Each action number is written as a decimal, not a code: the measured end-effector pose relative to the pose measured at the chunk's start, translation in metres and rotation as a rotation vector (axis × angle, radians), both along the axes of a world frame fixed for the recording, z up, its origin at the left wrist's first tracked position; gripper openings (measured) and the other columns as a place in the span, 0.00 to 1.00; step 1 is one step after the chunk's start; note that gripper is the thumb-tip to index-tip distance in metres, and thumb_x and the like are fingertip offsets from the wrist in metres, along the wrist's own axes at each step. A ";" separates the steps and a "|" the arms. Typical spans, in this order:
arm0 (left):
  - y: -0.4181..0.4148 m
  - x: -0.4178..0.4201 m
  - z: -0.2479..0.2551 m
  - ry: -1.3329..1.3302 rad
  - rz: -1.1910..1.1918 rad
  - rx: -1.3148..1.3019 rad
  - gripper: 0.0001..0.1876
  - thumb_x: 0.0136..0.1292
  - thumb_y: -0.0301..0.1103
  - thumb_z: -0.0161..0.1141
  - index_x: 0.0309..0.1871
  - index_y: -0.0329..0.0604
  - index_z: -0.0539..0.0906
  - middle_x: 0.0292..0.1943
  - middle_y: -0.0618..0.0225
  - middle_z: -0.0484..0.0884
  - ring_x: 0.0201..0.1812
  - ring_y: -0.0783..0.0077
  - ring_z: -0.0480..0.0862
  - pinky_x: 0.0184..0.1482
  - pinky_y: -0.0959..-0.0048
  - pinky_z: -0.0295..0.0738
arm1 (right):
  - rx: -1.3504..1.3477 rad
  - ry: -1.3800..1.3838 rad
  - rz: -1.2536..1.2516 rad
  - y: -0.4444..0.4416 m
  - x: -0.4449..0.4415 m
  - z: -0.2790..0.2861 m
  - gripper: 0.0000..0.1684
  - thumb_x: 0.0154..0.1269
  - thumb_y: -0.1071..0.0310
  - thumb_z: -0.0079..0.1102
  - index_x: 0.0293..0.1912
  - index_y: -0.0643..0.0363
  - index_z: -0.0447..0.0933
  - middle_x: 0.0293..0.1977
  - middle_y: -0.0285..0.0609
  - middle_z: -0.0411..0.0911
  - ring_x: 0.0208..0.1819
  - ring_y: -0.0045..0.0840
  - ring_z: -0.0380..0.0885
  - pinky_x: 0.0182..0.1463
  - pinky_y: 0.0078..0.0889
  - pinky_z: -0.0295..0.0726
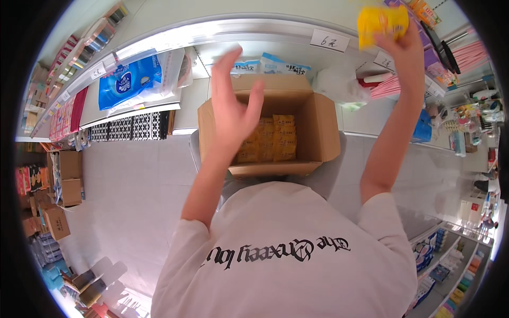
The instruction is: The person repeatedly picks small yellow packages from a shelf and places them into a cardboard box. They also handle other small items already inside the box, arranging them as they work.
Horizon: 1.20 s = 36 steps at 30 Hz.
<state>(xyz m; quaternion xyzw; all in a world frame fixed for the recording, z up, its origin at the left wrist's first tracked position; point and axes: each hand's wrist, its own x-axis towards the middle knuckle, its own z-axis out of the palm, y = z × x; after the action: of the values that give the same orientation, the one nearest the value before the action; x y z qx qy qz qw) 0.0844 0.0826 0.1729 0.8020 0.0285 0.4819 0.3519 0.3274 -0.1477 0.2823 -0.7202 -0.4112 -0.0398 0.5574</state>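
My right hand point(403, 41) is raised at the upper right, gripping a yellow packet point(381, 24) above the shelf edge. Empty, with thumb and fingers spread, my left hand point(234, 101) hovers over the left side of an open cardboard box point(318, 127). Inside the box, yellow-orange packets point(284, 139) lie in rows; my left hand and forearm hide part of them. The box's flaps are folded outward, and it stands in front of my body, close to the shelf.
Behind the box, blue-and-white pouches point(284, 65) and a clear plastic bag point(338, 85) sit on the lower shelf. A blue wipes pack point(129, 79) lies to the left. The upper shelf's bright edge point(254, 30) runs across. Pale floor tiles point(131, 179) show at left, shelving point(449, 262) at lower right.
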 end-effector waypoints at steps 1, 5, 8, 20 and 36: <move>-0.010 -0.016 -0.010 0.113 -0.179 -0.208 0.28 0.67 0.32 0.62 0.69 0.36 0.70 0.65 0.53 0.75 0.63 0.58 0.77 0.67 0.60 0.70 | 0.047 0.134 0.117 -0.003 -0.041 -0.009 0.44 0.53 0.70 0.80 0.68 0.63 0.68 0.58 0.40 0.79 0.57 0.26 0.80 0.61 0.32 0.79; -0.056 -0.060 -0.065 0.406 -0.548 -0.754 0.31 0.66 0.33 0.62 0.72 0.37 0.69 0.60 0.57 0.79 0.58 0.63 0.82 0.63 0.63 0.74 | -0.028 0.460 0.312 0.001 -0.131 -0.109 0.52 0.46 0.77 0.82 0.71 0.57 0.66 0.62 0.35 0.75 0.62 0.25 0.76 0.68 0.32 0.74; -0.081 -0.089 -0.111 0.541 -0.440 -1.121 0.23 0.71 0.30 0.61 0.65 0.31 0.72 0.52 0.62 0.84 0.50 0.74 0.84 0.55 0.74 0.79 | -0.393 0.751 0.209 0.017 -0.175 -0.171 0.43 0.56 0.69 0.79 0.69 0.58 0.68 0.58 0.39 0.78 0.58 0.22 0.77 0.58 0.30 0.80; -0.048 -0.090 -0.150 0.800 0.009 -0.152 0.06 0.67 0.33 0.65 0.41 0.40 0.84 0.31 0.61 0.86 0.33 0.58 0.85 0.35 0.64 0.79 | -0.417 1.018 0.221 0.011 -0.128 -0.246 0.17 0.68 0.71 0.67 0.52 0.69 0.80 0.42 0.41 0.85 0.42 0.18 0.83 0.47 0.23 0.82; -0.052 -0.090 -0.168 0.917 0.072 -0.049 0.05 0.67 0.34 0.61 0.38 0.46 0.84 0.30 0.63 0.84 0.32 0.56 0.85 0.33 0.58 0.80 | -0.732 0.848 -0.139 0.129 -0.087 -0.523 0.27 0.57 0.57 0.74 0.53 0.61 0.83 0.51 0.56 0.85 0.54 0.47 0.84 0.57 0.48 0.82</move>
<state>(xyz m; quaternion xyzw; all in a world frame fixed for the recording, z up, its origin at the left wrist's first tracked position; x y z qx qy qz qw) -0.0059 0.0309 0.0051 0.9223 0.2205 0.0886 0.3048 0.2405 -0.0184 -0.2407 -0.8449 -0.0901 0.3616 0.3838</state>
